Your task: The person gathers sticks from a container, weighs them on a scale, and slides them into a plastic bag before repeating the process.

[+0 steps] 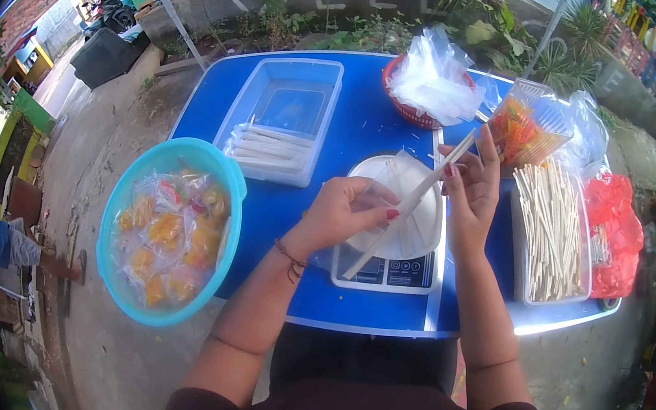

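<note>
Over the scale (pixel 368 275), both hands hold up pale sticks (pixel 421 193), slanted across the plate (pixel 425 227). The left hand (pixel 474 192) has them near the upper end between thumb and fingers, partly open; the right hand (pixel 341 209) is half curled, thumb and fingertips close together at the film (pixel 408 170), though its exact grip is unclear. These sticks look only part-way handled. A small batch (pixel 269 150) lies in the clear box (pixel 295 103), seemingly done, with much room beside it, while the stick box (pixel 518 271) is packed with loose sticks (pixel 552 233). Bags (pixel 437 79) heap the basket (pixel 411 115), and filled packets (pixel 165 230) crowd the tub (pixel 240 184), apparently finished.
</note>
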Tool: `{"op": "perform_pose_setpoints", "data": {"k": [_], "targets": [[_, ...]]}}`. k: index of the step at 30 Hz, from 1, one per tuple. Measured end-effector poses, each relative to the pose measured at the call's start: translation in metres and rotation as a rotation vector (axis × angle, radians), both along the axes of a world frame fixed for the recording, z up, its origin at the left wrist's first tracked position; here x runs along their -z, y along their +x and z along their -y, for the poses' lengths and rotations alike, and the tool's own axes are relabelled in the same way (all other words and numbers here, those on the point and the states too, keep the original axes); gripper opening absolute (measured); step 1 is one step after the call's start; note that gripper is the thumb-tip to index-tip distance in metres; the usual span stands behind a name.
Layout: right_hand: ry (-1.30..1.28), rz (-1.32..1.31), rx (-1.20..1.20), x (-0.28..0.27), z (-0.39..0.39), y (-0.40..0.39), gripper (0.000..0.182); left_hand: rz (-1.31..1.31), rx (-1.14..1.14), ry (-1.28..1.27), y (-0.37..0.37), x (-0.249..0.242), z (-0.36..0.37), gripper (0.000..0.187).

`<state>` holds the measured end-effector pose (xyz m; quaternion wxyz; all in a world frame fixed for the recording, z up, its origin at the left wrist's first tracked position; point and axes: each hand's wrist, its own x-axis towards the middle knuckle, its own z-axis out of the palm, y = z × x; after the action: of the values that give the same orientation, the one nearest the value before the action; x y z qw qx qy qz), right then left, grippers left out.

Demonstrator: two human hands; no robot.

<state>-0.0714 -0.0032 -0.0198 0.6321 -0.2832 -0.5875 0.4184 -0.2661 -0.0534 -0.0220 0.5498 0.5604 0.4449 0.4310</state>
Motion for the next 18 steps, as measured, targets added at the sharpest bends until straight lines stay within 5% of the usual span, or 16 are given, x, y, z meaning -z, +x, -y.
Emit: {"op": "perform_pose_setpoints", "data": {"k": [18], "targets": [[0.104, 0.229, -0.032, 0.013, 0.000, -0.001, 0.012, 0.024, 0.009, 0.058, -0.002, 0.002, -0.001, 0.020]]}}
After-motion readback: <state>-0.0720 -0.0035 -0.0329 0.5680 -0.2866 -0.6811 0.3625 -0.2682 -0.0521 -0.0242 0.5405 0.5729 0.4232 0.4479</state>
